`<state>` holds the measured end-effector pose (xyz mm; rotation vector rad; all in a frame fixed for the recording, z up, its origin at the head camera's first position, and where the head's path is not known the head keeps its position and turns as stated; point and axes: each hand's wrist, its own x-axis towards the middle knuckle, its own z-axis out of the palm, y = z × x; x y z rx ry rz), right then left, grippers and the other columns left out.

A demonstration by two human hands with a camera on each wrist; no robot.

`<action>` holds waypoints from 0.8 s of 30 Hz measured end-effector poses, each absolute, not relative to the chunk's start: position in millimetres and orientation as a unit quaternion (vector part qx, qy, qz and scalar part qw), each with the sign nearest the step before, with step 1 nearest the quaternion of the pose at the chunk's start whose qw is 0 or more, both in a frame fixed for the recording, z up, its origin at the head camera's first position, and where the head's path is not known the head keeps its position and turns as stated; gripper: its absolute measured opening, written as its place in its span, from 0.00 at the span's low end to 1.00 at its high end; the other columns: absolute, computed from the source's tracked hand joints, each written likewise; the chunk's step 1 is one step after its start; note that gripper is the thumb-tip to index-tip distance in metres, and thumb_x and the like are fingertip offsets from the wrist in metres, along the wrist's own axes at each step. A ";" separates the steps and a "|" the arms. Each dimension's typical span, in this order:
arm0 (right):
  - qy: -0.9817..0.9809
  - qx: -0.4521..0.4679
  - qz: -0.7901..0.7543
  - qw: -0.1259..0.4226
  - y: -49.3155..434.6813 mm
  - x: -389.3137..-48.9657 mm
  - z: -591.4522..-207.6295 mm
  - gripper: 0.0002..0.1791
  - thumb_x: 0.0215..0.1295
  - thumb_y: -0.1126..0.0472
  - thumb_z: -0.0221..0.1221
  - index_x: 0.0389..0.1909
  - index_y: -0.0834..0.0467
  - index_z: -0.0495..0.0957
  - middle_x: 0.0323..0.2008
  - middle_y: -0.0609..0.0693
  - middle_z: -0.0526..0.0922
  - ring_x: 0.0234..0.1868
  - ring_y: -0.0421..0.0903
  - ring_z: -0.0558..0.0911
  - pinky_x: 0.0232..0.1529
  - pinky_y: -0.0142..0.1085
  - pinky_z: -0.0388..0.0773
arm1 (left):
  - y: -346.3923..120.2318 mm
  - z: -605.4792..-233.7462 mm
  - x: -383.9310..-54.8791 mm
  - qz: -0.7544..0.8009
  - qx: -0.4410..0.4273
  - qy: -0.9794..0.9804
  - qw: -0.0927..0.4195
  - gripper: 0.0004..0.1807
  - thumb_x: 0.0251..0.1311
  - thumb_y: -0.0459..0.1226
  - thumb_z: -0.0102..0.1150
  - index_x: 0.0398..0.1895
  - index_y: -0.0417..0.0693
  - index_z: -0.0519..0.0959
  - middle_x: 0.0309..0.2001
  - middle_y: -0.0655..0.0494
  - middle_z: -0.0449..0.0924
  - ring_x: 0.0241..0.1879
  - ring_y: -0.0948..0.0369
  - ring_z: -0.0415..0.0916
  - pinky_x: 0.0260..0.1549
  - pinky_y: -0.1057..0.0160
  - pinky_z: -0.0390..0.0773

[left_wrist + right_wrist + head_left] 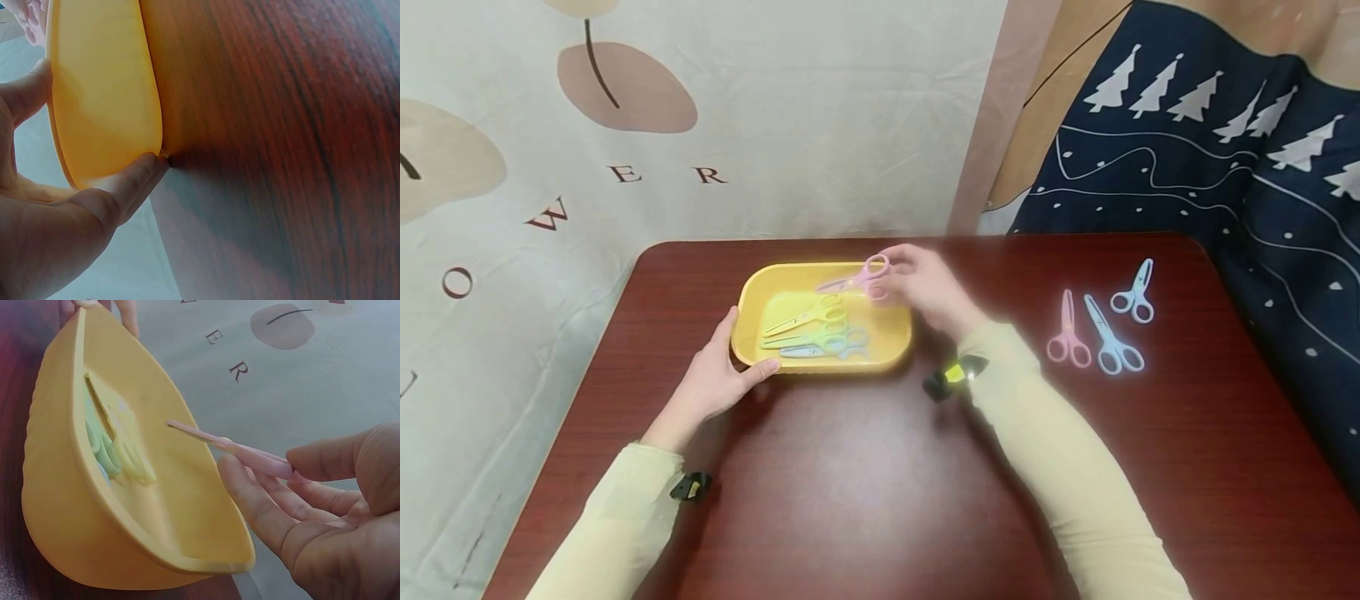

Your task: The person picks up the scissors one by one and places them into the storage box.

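Scissors (850,283), pink — right hand (931,285) pinches them over the yellow tray (889,335).

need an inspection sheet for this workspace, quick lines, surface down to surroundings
Surface: dark red-brown table, wood-grained.
Job's things: yellow tray holding yellow scissors, green scissors and blue scissors; on the table at right, a pink pair, a nearer blue pair and a farther blue pair.
Clutter: nothing seen.
Grippers: left hand grips the tray's left end; right hand pinches another pink pair over the tray.
Cables: nothing seen.
Surroundings: pale lettered backdrop; dark blue cloth with white trees.
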<state>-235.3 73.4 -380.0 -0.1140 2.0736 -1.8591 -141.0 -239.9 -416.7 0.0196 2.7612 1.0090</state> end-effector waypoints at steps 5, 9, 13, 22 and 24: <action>0.729 -0.032 -0.659 0.183 69.0 -236.7 -380.7 0.25 0.62 0.71 0.69 0.60 0.61 0.78 0.50 0.57 0.86 0.50 0.51 0.86 0.49 0.38 0.86 | -240.8 -417.9 -141.1 0.339 0.009 0.936 0.098 0.63 0.64 0.52 0.70 0.83 0.34 0.35 0.81 0.30 0.45 0.77 0.34 0.52 0.71 0.32 0.57; 0.729 -0.032 -0.659 0.183 65.4 -236.6 -380.2 0.26 0.61 0.73 0.70 0.60 0.61 0.78 0.50 0.57 0.86 0.50 0.51 0.86 0.49 0.38 0.86 | -241.0 -418.3 -141.5 0.340 0.009 0.935 0.097 0.63 0.63 0.51 0.70 0.83 0.34 0.35 0.80 0.30 0.45 0.77 0.34 0.52 0.71 0.32 0.57; 0.730 -0.030 -0.657 0.185 61.6 -237.5 -381.0 0.25 0.61 0.73 0.69 0.59 0.60 0.78 0.49 0.57 0.86 0.50 0.51 0.86 0.50 0.38 0.85 | -240.5 -417.7 -141.9 0.340 0.009 0.936 0.095 0.63 0.63 0.52 0.70 0.83 0.34 0.36 0.80 0.30 0.45 0.77 0.34 0.52 0.71 0.32 0.58; 0.753 -0.028 -0.628 0.195 55.7 -239.6 -383.2 0.24 0.61 0.71 0.70 0.58 0.57 0.79 0.49 0.54 0.86 0.51 0.49 0.85 0.53 0.38 0.84 | -240.4 -417.9 -141.4 0.338 0.011 0.936 0.095 0.63 0.64 0.51 0.70 0.83 0.34 0.35 0.80 0.30 0.45 0.76 0.34 0.52 0.70 0.33 0.58; 0.759 -0.031 -0.621 0.193 54.7 -239.2 -383.0 0.24 0.61 0.70 0.70 0.58 0.56 0.79 0.49 0.54 0.86 0.51 0.49 0.85 0.55 0.39 0.83 | -240.2 -417.9 -141.3 0.338 0.011 0.936 0.094 0.63 0.64 0.51 0.70 0.83 0.34 0.36 0.80 0.30 0.45 0.77 0.34 0.52 0.71 0.33 0.58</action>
